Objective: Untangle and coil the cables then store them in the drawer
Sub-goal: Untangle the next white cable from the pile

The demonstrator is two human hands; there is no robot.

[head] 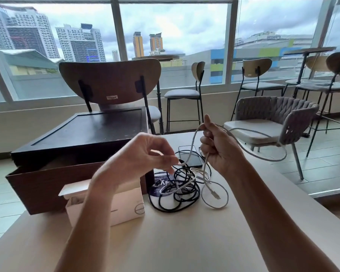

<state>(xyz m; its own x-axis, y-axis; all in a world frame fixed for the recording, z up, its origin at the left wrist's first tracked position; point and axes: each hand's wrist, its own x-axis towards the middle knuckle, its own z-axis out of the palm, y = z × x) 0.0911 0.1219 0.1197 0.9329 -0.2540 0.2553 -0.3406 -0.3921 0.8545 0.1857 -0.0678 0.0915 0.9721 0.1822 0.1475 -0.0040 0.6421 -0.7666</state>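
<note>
**Cable lot: sorting under way, nothing stored yet**

- Item 1, white cable (284,153): lifted above the counter (185,242). The right hand (220,150) has its grip closed round it, fingers curled and strands running through the fist. One loop swings out to the right, and another hangs down to the counter with a plug end inside it. The left hand (145,154) pinches the same cable at its fingertips, just above the heap.
- Item 2, black cables (177,201): a loose snarl on the counter, near centre, with part of the white cable threaded through it.
- Item 3, drawer (37,185): pulled open at left; no cable can be seen inside.
- Also present: phone (192,160) beyond the heap, white box (124,205) to its left.
- Status, as judged: early. The white cable is only partly freed. Coiling and storing all remain.
</note>
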